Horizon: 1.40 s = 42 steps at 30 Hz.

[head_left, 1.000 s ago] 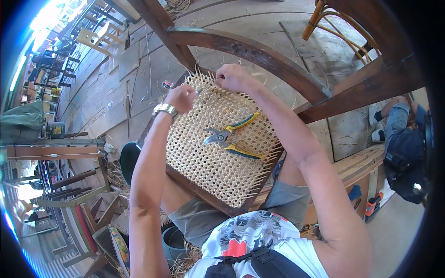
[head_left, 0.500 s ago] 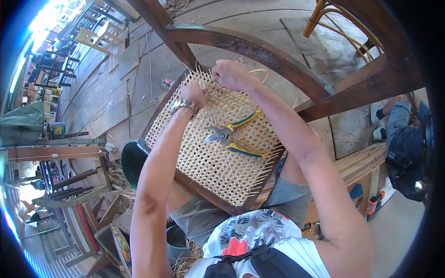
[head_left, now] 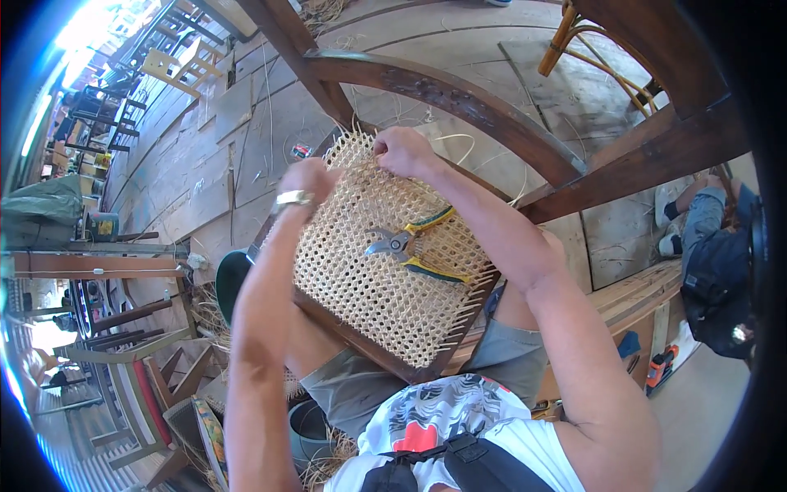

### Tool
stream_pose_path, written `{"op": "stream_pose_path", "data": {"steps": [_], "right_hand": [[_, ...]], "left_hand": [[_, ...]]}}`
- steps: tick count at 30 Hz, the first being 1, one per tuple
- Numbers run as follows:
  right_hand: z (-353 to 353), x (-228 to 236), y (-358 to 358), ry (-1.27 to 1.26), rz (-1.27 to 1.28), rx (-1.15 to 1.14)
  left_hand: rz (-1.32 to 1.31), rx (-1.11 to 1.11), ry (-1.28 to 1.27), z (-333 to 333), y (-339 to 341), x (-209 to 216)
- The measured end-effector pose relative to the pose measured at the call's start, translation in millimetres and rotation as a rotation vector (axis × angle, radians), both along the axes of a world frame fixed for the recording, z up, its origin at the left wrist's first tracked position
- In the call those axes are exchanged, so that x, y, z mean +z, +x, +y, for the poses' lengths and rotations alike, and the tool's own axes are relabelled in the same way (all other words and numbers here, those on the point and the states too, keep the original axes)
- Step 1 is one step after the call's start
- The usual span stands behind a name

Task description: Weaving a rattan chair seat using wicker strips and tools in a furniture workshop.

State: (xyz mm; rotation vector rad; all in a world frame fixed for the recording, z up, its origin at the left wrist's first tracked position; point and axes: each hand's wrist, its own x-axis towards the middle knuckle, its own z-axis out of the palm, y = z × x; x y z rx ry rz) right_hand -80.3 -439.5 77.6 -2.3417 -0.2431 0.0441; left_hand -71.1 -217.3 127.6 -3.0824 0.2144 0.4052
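Note:
A woven cane seat (head_left: pixel 361 279) in a dark wooden chair frame (head_left: pixel 344 334) rests across my lap, with loose strand ends along its edges. My right hand (head_left: pixel 403 152) is at the far edge of the weave, fingers pinched on what appears to be a thin cane strand, mostly hidden by the hand. A loose cane loop (head_left: pixel 469 146) curves out beyond that hand. Over the seat's left edge hangs my left hand (head_left: pixel 307 176), blurred, its fingers unclear. Pruning shears (head_left: pixel 398 243) with yellow and green handles lie on the weave, jaws apart, untouched.
The chair's curved back rail (head_left: pixel 443 94) rises beyond the seat. A dark bucket (head_left: pixel 311 430) stands beside my legs, among cane scraps. Another person (head_left: pixel 709 246) sits at the right near long wooden boards (head_left: pixel 639 295). Chair frames (head_left: pixel 139 385) crowd the left.
My left hand has moved left, away from the right hand and the weave. The right hand stays at the far edge. The shears have not moved on the seat.

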Motion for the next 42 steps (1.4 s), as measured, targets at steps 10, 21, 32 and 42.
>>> {"op": "stream_pose_path", "data": {"steps": [10,21,32,42], "right_hand": [[26,25,-7,0.708,0.016,0.175],[-5,-9,22,0.005,-0.244,0.121],[-7,12,25,-0.018,-0.126,0.069],[26,9,21,-0.049,-0.065,0.158]], "left_hand": [[-0.106,-0.026,-0.437,35,-4,92],[0.192,-0.393,-0.193,-1,22,-34],[0.27,-0.059,-0.044,-36,26,-7],[0.309,0.107,-0.455,-13,11,-32]]}}
